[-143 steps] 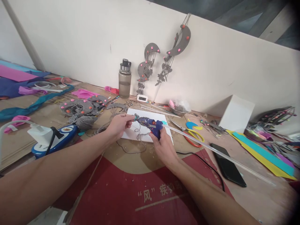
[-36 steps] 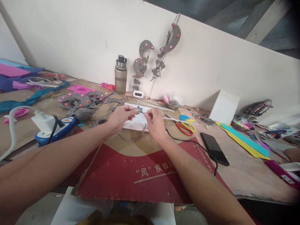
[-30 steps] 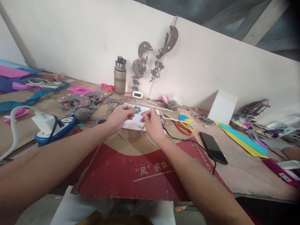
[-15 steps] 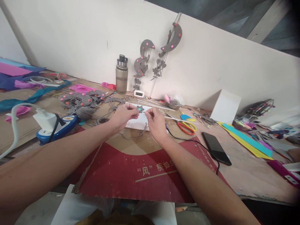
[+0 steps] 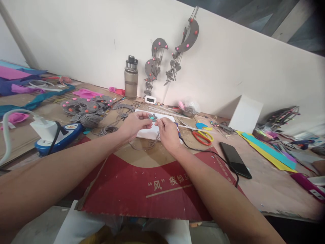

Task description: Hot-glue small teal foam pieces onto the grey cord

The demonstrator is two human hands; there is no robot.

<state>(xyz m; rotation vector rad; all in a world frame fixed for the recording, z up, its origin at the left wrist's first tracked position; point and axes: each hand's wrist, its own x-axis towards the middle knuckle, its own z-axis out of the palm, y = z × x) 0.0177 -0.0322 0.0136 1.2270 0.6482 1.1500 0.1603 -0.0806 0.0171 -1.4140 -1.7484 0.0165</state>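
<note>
Two hands meet just above the middle of my frame, over the white sheet (image 5: 147,133) on the worktop (image 5: 266,183). My left hand (image 5: 134,123) has its fingers pinched together on a small grey felt flower (image 5: 152,117) with a teal centre, held up off the sheet. The flower sits at the left fingertips, just left of my right hand (image 5: 167,133), whose thumb and forefinger are closed, seemingly on grey string (image 5: 144,146) trailing below. Both hands are about equally near.

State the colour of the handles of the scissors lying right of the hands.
The scissors handles are red and yellow, seen in the head view.
</note>
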